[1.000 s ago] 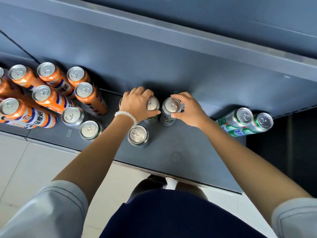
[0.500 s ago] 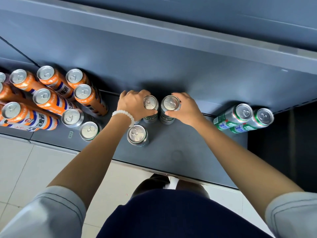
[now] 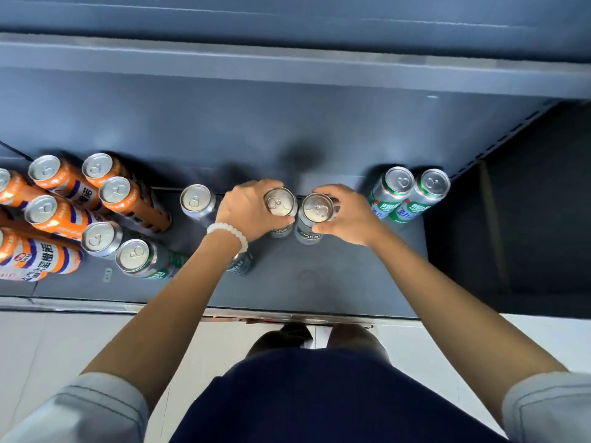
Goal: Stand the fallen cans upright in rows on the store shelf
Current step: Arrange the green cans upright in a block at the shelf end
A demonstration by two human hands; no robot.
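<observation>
On the dark grey shelf [image 3: 335, 282], my left hand [image 3: 246, 212] grips an upright dark silver can [image 3: 280, 203] near its top. Right beside it, my right hand [image 3: 348, 215] holds a second dark silver can [image 3: 317, 210], also upright; the two cans nearly touch. Another silver can [image 3: 195, 199] stands to the left of my left hand, by the back wall. A further dark can [image 3: 241, 265] is mostly hidden under my left wrist.
Several orange cans [image 3: 48, 207] stand at the left, with two silver cans [image 3: 132, 255] in front of them. Two green-and-silver cans [image 3: 411, 190] stand at the right by the back wall. The shelf's front edge [image 3: 287, 314] runs above the white floor; a dark gap lies to the right.
Both hands have shifted right with their cans, toward the green cans. A silver can to the left of my left hand has come into sight, and my left wrist now covers the front can.
</observation>
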